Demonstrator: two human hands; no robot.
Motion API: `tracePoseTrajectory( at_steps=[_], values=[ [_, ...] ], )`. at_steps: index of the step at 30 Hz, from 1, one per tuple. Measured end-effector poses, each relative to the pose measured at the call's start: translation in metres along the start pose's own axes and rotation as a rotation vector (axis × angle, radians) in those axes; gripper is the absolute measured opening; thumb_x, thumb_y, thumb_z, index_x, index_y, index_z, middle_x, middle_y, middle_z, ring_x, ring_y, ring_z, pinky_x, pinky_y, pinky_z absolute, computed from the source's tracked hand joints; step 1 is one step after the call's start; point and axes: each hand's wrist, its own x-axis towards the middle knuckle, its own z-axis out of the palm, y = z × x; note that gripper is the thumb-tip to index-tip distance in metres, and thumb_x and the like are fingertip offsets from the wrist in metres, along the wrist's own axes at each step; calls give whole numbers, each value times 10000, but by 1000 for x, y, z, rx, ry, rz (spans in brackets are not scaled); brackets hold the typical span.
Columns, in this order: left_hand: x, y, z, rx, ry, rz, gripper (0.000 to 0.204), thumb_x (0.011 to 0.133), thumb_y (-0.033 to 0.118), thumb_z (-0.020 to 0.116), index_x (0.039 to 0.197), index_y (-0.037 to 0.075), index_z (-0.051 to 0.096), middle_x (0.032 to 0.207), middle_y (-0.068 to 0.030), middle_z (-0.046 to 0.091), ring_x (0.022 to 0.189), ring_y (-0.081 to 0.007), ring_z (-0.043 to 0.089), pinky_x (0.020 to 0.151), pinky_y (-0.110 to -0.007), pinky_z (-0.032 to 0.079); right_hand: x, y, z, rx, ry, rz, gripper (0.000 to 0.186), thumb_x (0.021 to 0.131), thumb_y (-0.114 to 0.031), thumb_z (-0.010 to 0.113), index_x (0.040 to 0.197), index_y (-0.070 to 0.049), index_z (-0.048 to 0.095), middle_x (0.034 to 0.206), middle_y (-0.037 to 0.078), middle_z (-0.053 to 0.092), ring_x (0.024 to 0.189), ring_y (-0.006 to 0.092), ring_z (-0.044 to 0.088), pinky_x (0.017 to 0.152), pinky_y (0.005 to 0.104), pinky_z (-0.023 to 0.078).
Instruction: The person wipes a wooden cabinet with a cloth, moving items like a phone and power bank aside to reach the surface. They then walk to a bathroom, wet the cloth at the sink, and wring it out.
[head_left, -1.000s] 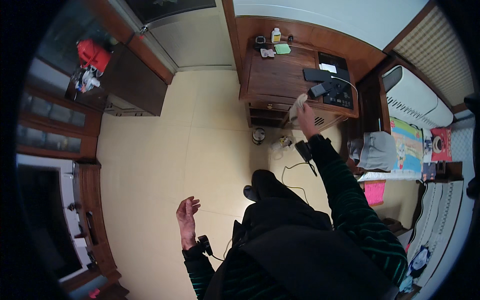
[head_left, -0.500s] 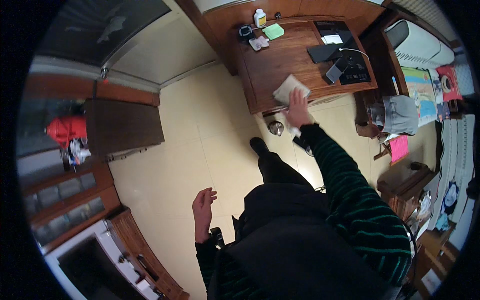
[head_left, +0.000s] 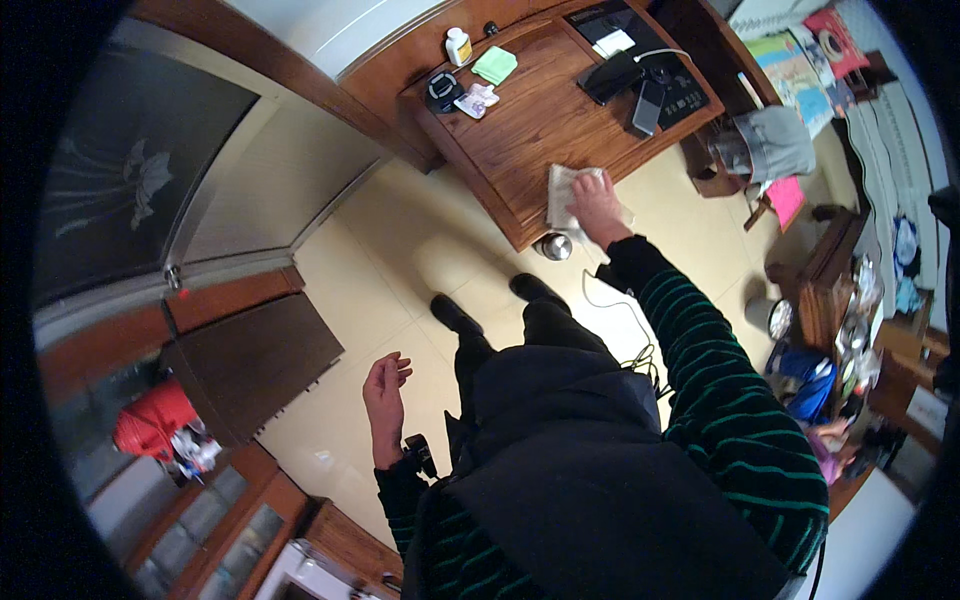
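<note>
My right hand (head_left: pixel 597 208) presses a pale cloth (head_left: pixel 561 188) at the near edge of the brown wooden table (head_left: pixel 500 150), its fingers bent over it. Part of the cloth lies on the tabletop, and some hangs past the edge beside my wrist. Below that edge a shiny metal container (head_left: pixel 553 247) shows on the floor. My left hand (head_left: pixel 383 392) hangs in the air over the tiles, holding nothing, its fingers loosely apart.
On the table sit a white bottle (head_left: pixel 458 46), a folded green cloth (head_left: pixel 494 66), a round black object (head_left: pixel 443 91), a black cooktop (head_left: pixel 685 88) and a grey phone (head_left: pixel 648 108). Cables (head_left: pixel 643 365) lie on the floor. A dark cabinet (head_left: pixel 255 365) stands left.
The view has turned, so the table sits further left and both feet show. The cloth under my right hand has shifted along the near edge and now droops over it.
</note>
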Motion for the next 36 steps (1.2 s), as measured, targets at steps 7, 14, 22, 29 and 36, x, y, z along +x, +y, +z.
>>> tracePoseTrajectory(
  at_steps=[7,14,22,29,36],
  values=[
    [68,-4,-102,59,-76,29,396,1071,334,513,1228,-9,634,1083,-124,714,956,-183,677,880,-320,525,-8,-103,14,71,-47,211,370,892,-187,606,1245,-74,617,1373,115,539,1370,301,430,1202,515,255],
    [142,12,-139,221,-293,57,412,1063,359,526,1210,-9,640,1073,-127,715,956,-192,679,873,-331,524,-30,-174,4,55,-55,381,474,905,-152,560,1363,-33,538,1486,127,452,1440,288,357,1230,516,204],
    [203,69,-106,325,-463,136,380,1067,332,528,1209,1,652,1070,-116,717,952,-181,680,866,-318,527,19,-100,22,49,110,766,412,938,-209,542,1298,-12,569,1390,141,500,1347,323,429,1169,544,289],
    [248,115,-55,391,-566,135,378,1066,343,532,1187,7,657,1049,-105,720,954,-174,677,873,-312,525,25,-87,7,423,29,814,539,926,-231,553,1390,37,493,1477,210,434,1419,366,359,1169,473,319],
    [273,160,4,382,-641,162,377,1064,332,534,1206,1,646,1069,-122,715,952,-201,680,881,-338,522,15,-110,17,518,95,822,793,895,-255,684,1524,29,294,1641,193,210,1527,388,182,1212,513,248]
  ],
)
